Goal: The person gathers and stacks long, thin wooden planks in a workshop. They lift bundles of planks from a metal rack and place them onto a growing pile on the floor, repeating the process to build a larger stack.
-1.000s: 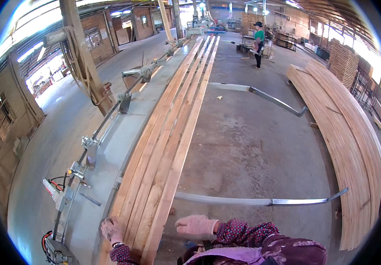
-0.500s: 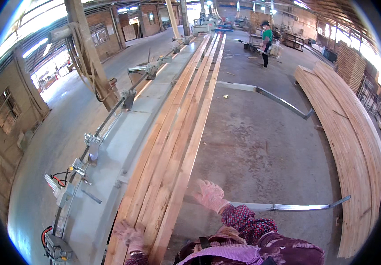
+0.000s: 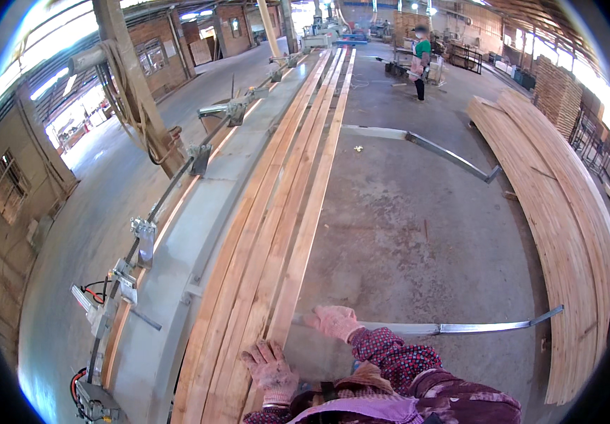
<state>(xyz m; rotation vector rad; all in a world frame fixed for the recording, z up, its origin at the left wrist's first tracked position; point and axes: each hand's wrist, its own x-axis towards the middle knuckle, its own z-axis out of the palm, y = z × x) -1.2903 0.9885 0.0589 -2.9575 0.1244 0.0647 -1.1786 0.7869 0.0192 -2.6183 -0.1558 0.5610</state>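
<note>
Several long, narrow wooden planks (image 3: 276, 205) lie side by side, running away from me along a grey machine bed (image 3: 181, 240). My left hand (image 3: 272, 373), in a pale pink work glove, rests palm down on the near part of the planks with its fingers spread. Just right of the outermost plank is my right hand (image 3: 334, 322), gloved the same way. Its fingers reach left toward that plank's edge and are partly blurred; nothing shows in them. Below this hand a metal support arm (image 3: 460, 328) extends to the right.
A stack of wide boards (image 3: 559, 233) lies along the right. Another metal arm (image 3: 450, 154) juts out farther ahead. Clamps on a rail (image 3: 145, 237) line the bed's left side, beside a wooden strip (image 3: 116, 328). A person (image 3: 420, 63) in green stands far ahead.
My left hand has moved right across the planks. My right hand has come slightly nearer. Along the left rail, the wooden strip now reaches much closer to me. The distant person has turned.
</note>
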